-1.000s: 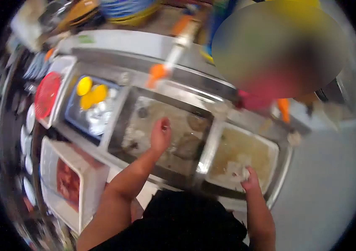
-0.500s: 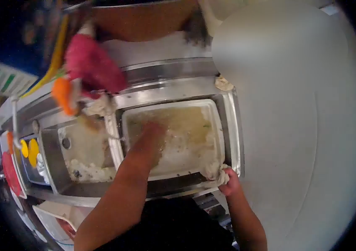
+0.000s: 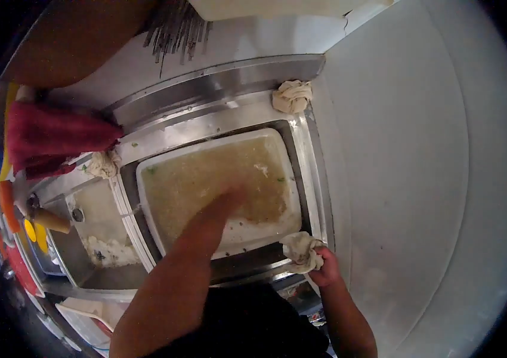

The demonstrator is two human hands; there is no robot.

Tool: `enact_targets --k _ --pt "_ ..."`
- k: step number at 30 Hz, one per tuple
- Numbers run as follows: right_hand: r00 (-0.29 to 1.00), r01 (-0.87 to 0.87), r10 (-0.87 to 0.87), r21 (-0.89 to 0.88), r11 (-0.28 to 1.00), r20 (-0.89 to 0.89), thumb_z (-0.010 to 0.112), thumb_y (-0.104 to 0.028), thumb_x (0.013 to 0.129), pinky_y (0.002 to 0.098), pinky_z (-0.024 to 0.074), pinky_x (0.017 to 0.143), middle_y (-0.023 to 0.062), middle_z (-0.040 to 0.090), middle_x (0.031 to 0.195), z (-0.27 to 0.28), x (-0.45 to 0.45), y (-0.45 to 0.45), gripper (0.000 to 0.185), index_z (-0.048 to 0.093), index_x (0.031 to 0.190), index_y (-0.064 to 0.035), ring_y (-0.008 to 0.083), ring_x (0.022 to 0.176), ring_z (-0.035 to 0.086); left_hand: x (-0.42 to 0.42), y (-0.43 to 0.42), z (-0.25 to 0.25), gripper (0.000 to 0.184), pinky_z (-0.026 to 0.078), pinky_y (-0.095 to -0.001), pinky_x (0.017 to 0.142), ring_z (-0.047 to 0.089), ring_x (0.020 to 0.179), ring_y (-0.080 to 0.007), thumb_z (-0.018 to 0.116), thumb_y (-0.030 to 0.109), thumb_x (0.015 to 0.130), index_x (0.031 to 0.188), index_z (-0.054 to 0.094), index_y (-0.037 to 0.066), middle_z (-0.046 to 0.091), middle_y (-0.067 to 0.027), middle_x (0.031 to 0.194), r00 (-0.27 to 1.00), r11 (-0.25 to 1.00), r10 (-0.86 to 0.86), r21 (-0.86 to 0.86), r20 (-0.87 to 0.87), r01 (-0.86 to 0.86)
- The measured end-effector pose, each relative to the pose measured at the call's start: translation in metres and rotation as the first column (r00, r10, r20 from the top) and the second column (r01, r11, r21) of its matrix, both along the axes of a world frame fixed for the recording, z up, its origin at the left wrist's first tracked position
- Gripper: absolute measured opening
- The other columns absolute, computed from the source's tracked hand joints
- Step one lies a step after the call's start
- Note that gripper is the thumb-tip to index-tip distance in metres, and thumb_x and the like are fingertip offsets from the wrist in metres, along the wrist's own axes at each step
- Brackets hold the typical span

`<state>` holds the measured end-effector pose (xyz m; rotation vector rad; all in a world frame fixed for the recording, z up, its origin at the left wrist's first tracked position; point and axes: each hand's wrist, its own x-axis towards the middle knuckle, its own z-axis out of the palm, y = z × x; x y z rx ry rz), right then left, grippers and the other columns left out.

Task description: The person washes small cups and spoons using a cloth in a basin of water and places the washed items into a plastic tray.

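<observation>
A white plastic tub [image 3: 277, 140] of cloudy brown water sits in the right-hand basin of a steel sink. My left hand [image 3: 237, 195] reaches down into that water near the middle of the tub; its fingers are submerged and smeared. At the sink's front right corner, my right hand [image 3: 326, 267] is closed on a crumpled off-white cloth [image 3: 301, 250], which rests over the edge. Bits of green and dark scraps lie in the water.
Another crumpled cloth [image 3: 293, 96] lies at the back right corner, and one more [image 3: 103, 164] on the sink's back ledge. A dark red towel [image 3: 56, 138] hangs at left. The left basin [image 3: 95, 206] holds pale residue. A wall [image 3: 408, 179] stands close on the right.
The view has swung, so the sink appears tilted. My left hand has moved from the tub's left part towards its middle. My right hand still grips the cloth at the corner.
</observation>
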<state>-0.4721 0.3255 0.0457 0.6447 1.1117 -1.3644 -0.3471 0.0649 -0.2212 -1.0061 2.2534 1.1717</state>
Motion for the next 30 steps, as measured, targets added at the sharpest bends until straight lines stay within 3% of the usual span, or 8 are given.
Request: enact_targets --k 12,16,19,22,23,24,28,30 --pt "0.997 -0.063 0.063 -0.007 0.998 -0.038 0.055 -0.02 0.08 0.0388 0.0518 0.08 0.0121 0.061 0.104 -0.005 0.026 -0.022 0.038 0.053 0.113 -0.001 0.0258 0.094 0.062 0.162 -0.008 -0.042 0.044 0.036 -0.0521 0.097 0.051 0.11 -0.0309 0.038 0.042 0.092 0.121 0.055 0.014 0.053 -0.0111 0.124 0.965 0.937 0.027 -0.343 0.259 0.066" --pt "0.996 -0.066 0.063 -0.054 0.996 -0.069 0.054 -0.019 0.081 0.0384 0.0514 0.081 0.0127 0.062 0.103 0.01 0.03 -0.029 0.037 0.052 0.113 -0.0001 0.0262 0.092 0.062 0.179 0.002 -0.035 0.04 0.038 -0.0481 0.095 0.052 0.108 -0.0311 0.042 0.037 0.09 0.119 0.056 0.012 0.054 -0.0129 0.12 0.962 0.951 0.097 -0.308 0.256 -0.013" --pt "0.997 -0.059 0.056 -0.078 0.995 -0.046 0.053 -0.017 0.082 0.0401 0.0512 0.081 0.0125 0.061 0.104 0.0 0.032 -0.023 0.036 0.052 0.114 -0.0002 0.0267 0.093 0.062 0.199 0.012 -0.042 0.038 0.04 -0.0451 0.093 0.053 0.107 -0.0312 0.045 0.033 0.089 0.117 0.057 0.011 0.055 -0.0143 0.117 0.965 0.925 0.204 -0.355 0.164 -0.135" --pt "0.996 -0.074 0.071 -0.052 0.996 -0.056 0.052 -0.017 0.082 0.0408 0.0508 0.081 0.0123 0.061 0.105 0.008 0.036 -0.028 0.036 0.052 0.114 -0.0004 0.0271 0.094 0.061 0.224 0.025 -0.062 0.036 0.041 -0.0421 0.091 0.054 0.106 -0.0313 0.048 0.029 0.087 0.115 0.058 0.01 0.056 -0.0156 0.114 0.931 0.85 0.35 -0.382 -0.104 -0.362" --pt "0.996 -0.076 0.073 -0.051 0.996 -0.059 0.052 -0.017 0.082 0.0408 0.0508 0.081 0.0123 0.061 0.105 0.006 0.037 -0.026 0.036 0.052 0.114 -0.0004 0.0271 0.094 0.061 0.23 0.025 -0.067 0.035 0.042 -0.0411 0.091 0.054 0.106 -0.0313 0.049 0.028 0.087 0.115 0.059 0.01 0.056 -0.0161 0.113 0.943 0.865 0.328 -0.386 -0.047 -0.321" --pt "0.996 -0.071 0.068 -0.047 0.996 -0.05 0.053 -0.017 0.081 0.0409 0.0504 0.082 0.0124 0.061 0.106 0.004 0.037 -0.023 0.036 0.052 0.114 -0.0003 0.0274 0.095 0.061 0.23 0.018 -0.054 0.032 0.044 -0.0407 0.088 0.056 0.101 -0.0301 0.05 0.027 0.086 0.11 0.061 0.01 0.059 -0.0153 0.107 0.945 0.921 0.14 -0.39 0.295 -0.015" --pt "0.997 -0.06 0.059 -0.025 0.998 -0.049 0.053 -0.017 0.081 0.0416 0.0493 0.084 0.0131 0.061 0.108 0.005 0.039 -0.024 0.039 0.052 0.116 0.0002 0.0287 0.097 0.06 0.224 0.02 -0.028 0.034 0.045 -0.0396 0.087 0.056 0.102 -0.0289 0.05 0.027 0.085 0.113 0.059 0.009 0.058 -0.0143 0.11 0.919 0.891 0.122 -0.449 0.374 0.064" --pt "0.996 -0.068 0.066 -0.035 0.997 -0.065 0.054 -0.017 0.081 0.0418 0.049 0.084 0.0131 0.06 0.109 0.01 0.041 -0.028 0.039 0.052 0.116 -0.0001 0.0291 0.097 0.06 0.235 0.031 -0.032 0.035 0.044 -0.0402 0.089 0.055 0.104 -0.0291 0.049 0.028 0.086 0.115 0.058 0.01 0.058 -0.0142 0.112 0.929 0.841 0.37 -0.427 0.006 -0.332"
